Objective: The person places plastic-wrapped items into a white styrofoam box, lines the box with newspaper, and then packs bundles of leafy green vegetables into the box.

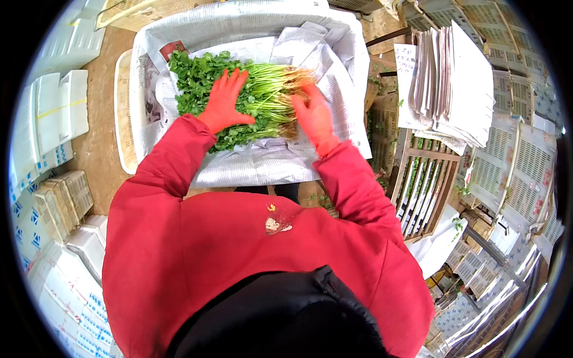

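A thick layer of leafy coriander [268, 91] lies in a crate [365, 58] lined with newspaper [331, 89]. Its leaves point left, and the pale stems run right to brownish roots. My left hand [226, 103], in an orange-red glove, rests flat on the leaves with fingers spread. At the root end is my right hand [315, 116], gloved alike and slightly blurred. Its thumb and fingers bend toward the roots; whether they grip any is unclear. Newspaper overhangs the crate's near side.
To the right, a stack of paper sheets [447, 85] sits above a slatted wooden frame [425, 188]. White foam boxes [58, 107] and a plastic crate [67, 201] stand at left. Another pale crate [124, 112] shows beside the lined one. Perforated crates [519, 161] are stacked far right.
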### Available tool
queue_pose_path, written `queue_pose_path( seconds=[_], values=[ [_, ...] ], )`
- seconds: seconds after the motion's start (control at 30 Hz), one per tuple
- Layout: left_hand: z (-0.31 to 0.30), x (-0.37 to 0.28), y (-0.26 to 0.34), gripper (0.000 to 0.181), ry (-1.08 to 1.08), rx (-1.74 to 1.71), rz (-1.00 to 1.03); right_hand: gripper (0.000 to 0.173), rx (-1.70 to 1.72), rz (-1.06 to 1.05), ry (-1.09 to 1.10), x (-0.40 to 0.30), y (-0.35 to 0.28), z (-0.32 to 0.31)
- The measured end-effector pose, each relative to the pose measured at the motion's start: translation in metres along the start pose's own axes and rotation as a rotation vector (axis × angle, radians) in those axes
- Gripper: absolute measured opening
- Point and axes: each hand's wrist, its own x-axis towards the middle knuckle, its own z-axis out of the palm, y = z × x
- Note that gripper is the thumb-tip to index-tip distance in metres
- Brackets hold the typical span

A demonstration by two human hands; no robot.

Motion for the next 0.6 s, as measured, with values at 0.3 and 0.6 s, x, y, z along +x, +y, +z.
queue_pose_path(
  seconds=[0.3, 0.6],
  values=[
    [0.068, 0.022, -0.019, 0.144, -0.211, 0.129, -0.188, 0.067, 0.07, 0.224, 0.047, 0.038, 0.055, -0.009],
    [-0.039, 0.042, -0.003, 0.079, -0.623, -0.125, -0.126, 0.038, 0.467, 0.169, 0.014, -0.149, -0.022, -0.111]
  ],
)
